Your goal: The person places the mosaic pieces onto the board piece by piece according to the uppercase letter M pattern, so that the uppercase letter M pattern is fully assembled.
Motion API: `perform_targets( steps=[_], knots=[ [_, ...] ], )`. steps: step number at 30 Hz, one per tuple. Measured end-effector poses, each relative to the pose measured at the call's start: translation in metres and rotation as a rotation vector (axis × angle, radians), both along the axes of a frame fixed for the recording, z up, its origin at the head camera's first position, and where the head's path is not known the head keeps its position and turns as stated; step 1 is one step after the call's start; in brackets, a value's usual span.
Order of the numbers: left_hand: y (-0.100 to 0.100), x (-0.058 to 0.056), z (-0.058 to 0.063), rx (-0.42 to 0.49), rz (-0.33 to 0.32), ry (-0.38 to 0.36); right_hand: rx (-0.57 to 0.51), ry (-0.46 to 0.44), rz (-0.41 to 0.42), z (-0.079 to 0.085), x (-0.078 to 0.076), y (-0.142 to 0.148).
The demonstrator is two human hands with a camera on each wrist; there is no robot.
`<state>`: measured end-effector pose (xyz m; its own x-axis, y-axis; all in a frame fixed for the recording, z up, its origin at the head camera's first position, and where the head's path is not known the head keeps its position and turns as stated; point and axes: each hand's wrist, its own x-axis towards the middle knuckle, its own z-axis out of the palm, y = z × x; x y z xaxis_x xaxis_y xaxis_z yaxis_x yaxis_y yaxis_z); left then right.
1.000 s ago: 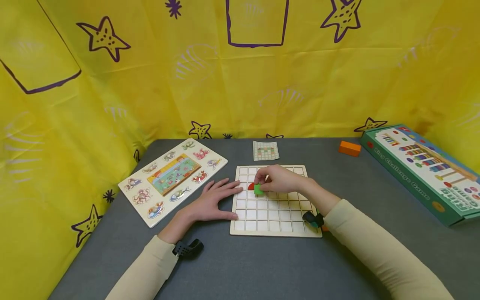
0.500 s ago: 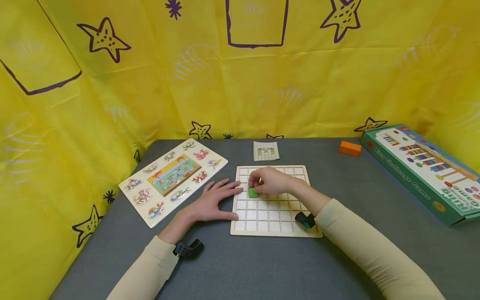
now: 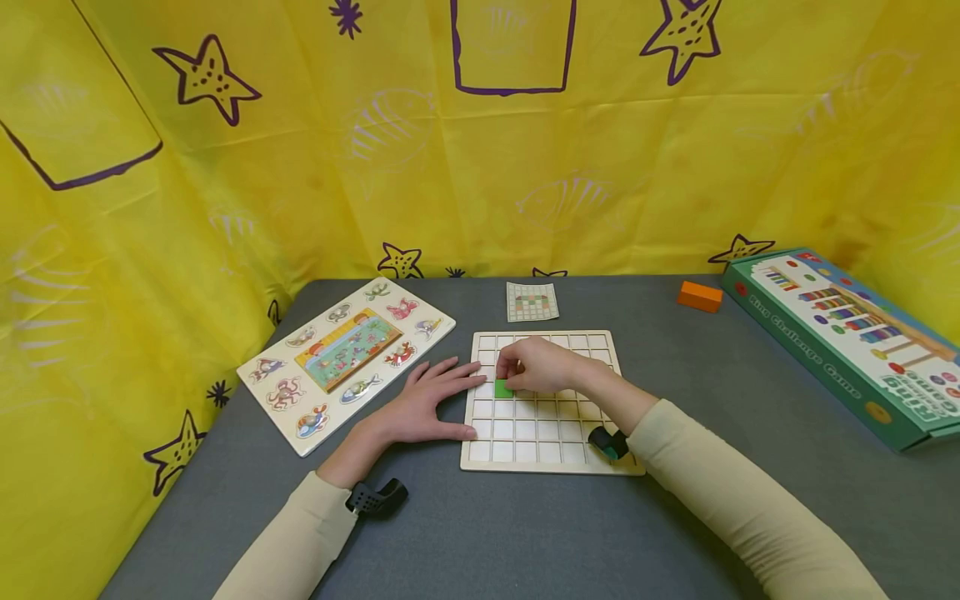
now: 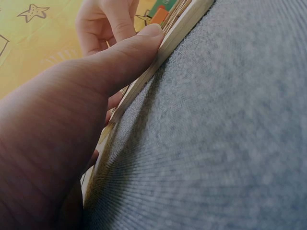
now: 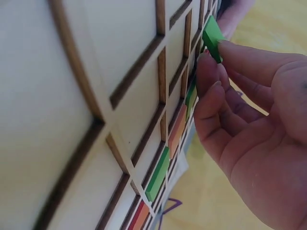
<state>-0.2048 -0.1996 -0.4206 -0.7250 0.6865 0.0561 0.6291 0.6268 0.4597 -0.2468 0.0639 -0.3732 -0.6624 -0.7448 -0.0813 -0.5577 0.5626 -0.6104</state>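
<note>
A wooden grid board [image 3: 536, 463] lies on the grey table in the head view. My right hand [image 3: 543, 365] is over its upper left part, pinching a green square tile [image 3: 503, 389] between thumb and fingers. In the right wrist view that green tile stands tilted over a cell, thumb on one face. Beyond it, a row of set tiles shows in the cells, among them an orange tile [image 5: 177, 130] and another green tile [image 5: 158, 175]; in the head view my hand hides them. My left hand [image 3: 423, 408] rests with spread fingers at the board's left edge, thumb against the frame.
A small pattern card [image 3: 532, 302] lies behind the board. To the left is a sea-animal puzzle board [image 3: 352, 392]. An orange block [image 3: 700, 297] and a green Ring Challenge Game box [image 3: 840, 350] stand at the right. Yellow cloth [image 3: 480, 200] hangs behind the table.
My right hand has moved a little left and toward me with the green tile, now covering the red piece seen a second ago. The left hand stays put.
</note>
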Motion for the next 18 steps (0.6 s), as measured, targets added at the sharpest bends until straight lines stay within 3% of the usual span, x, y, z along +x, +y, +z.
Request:
perform_targets(
  steps=[18],
  knots=[
    [0.000,0.000,0.001,0.004,-0.008,0.004,-0.084,-0.017,-0.013,0.011,-0.001,0.028]
  ],
)
